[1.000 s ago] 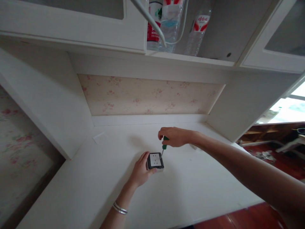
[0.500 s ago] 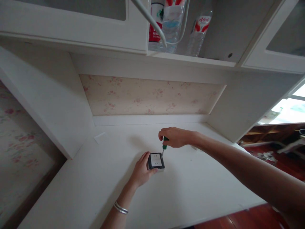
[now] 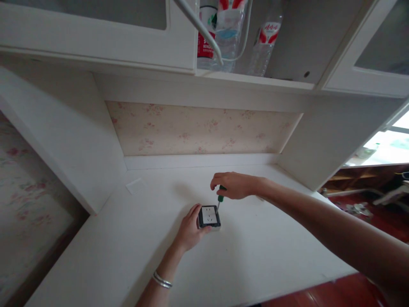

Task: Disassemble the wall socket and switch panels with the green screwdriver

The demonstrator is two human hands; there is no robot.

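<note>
A small square wall socket [image 3: 208, 215], white faced with a dark frame, lies on the white desk [image 3: 262, 251]. My left hand [image 3: 189, 231] grips its left side, thumb along the near edge. My right hand [image 3: 232, 185] is closed over the green handle of a screwdriver [image 3: 220, 199]. The screwdriver stands almost upright with its tip on the socket's right edge. A silver bracelet circles my left wrist.
A small white plate [image 3: 135, 186] lies flat at the desk's back left. White cabinet walls close in both sides and flowered wallpaper lines the back. Plastic bottles [image 3: 265, 38] stand on the open shelf above. Red wooden floor shows at the lower right.
Nothing has visibly moved except tiny shifts of the right hand on the screwdriver handle; the socket and left hand stay in place.
</note>
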